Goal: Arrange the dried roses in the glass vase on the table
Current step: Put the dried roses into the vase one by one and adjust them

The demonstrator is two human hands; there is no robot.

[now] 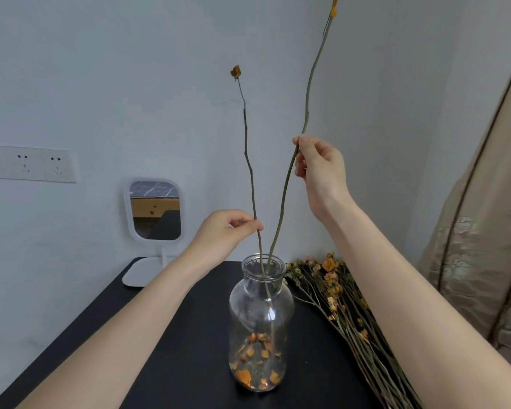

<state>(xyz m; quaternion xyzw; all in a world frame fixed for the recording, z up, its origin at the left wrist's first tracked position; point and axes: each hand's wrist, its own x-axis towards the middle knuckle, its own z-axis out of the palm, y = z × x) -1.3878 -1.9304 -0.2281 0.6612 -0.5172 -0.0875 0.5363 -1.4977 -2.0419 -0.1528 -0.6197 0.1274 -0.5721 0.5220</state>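
A clear glass vase (281,308) stands on the black table (183,335), with loose orange petals lying at its bottom. Two dried rose stems rise out of its neck. My left hand (224,234) pinches the shorter brown stem (247,149) just above the rim; its small dried bud is at the top. My right hand (319,169) pinches the longer green stem (310,81) higher up; its yellow bloom reaches the frame's top edge. A bundle of dried roses (342,308) lies on the table to the right of the vase.
A small white-framed mirror (154,211) on a stand sits at the table's back left. A socket strip (27,163) is on the wall at left. A beige curtain (484,231) hangs close on the right. The table's left edge runs diagonally.
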